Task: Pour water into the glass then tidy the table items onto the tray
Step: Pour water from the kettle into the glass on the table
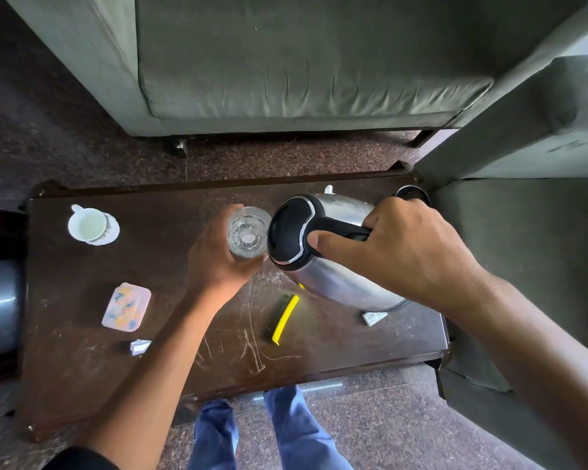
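Note:
A clear cut glass point(248, 232) stands on the dark wooden table point(170, 361), and my left hand point(214, 256) grips it from the left side. My right hand point(398, 249) holds the black handle of a steel electric kettle point(336, 276), thumb on the black lid. The kettle is tilted left with its spout over the glass, and water runs into the glass. No tray is in view.
A white cup on a saucer point(90, 226) sits at the table's far left. A pastel lidded box point(127, 307), a folded white paper point(140, 346), a yellow-and-black strip point(284, 318) and the kettle base point(412, 195) also lie on the table. Grey sofas point(302, 62) stand behind and right.

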`<action>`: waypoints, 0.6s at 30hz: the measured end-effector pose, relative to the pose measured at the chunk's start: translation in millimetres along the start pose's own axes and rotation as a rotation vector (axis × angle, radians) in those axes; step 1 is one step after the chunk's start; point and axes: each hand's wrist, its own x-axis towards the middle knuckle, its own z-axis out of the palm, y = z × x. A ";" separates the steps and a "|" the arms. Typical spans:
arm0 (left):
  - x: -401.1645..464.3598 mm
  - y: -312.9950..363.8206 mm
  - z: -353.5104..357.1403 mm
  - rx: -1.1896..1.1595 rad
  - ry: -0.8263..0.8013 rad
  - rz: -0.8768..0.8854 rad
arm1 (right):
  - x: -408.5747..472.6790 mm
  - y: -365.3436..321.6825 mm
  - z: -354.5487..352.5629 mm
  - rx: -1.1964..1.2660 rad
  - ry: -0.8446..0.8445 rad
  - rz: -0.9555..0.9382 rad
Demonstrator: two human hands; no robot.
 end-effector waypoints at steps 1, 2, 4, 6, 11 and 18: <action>-0.3 -0.6 0.7 0.000 0.000 -0.004 | 0.4 -0.3 0.2 0.000 0.002 0.000; -0.6 -1.1 1.4 -0.002 -0.001 -0.013 | 1.1 -0.6 0.4 0.000 0.003 0.001; -1.0 -2.4 2.0 -0.009 -0.005 -0.029 | 2.5 -1.1 0.9 0.002 0.001 0.005; -1.1 -3.4 2.4 -0.016 -0.006 -0.028 | 3.2 -1.4 1.2 -0.001 0.004 0.008; -1.0 -5.8 4.2 -0.022 -0.003 -0.027 | 5.3 -1.5 2.8 0.001 0.015 0.003; 1.1 -6.2 10.8 -0.025 -0.003 -0.046 | 6.8 -1.0 3.6 0.000 0.011 -0.006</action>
